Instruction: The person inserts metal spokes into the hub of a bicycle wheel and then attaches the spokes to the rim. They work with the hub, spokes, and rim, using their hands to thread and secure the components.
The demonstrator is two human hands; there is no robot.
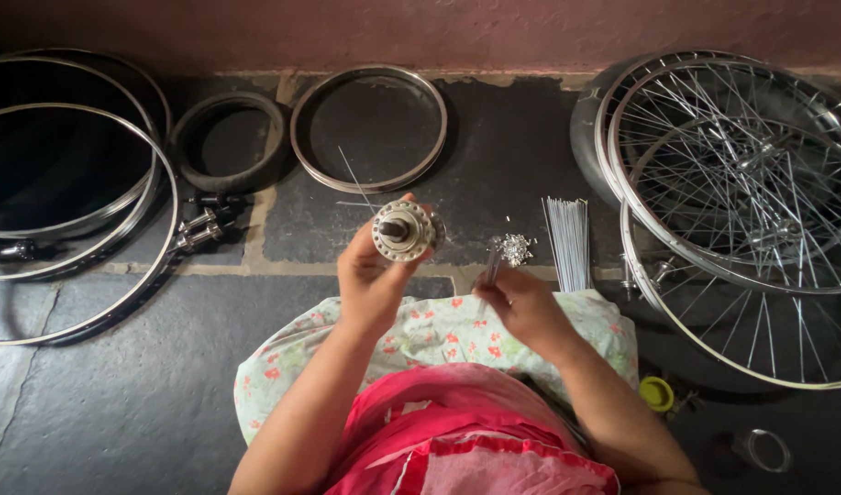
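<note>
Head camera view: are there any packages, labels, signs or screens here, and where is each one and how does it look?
No packages, labels, signs or screens show in this view.
The nearest to a container is a small yellow cap, round, on the dark floor by the person's right arm; any marking on it is too small to tell.

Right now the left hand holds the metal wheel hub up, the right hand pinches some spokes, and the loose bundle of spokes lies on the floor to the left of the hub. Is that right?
Not quite. In the head view the bundle of spokes lies to the right of the hub, beside the spoked wheels. The rest holds: the left hand holds the hub up, and the right hand pinches some spokes.
</note>
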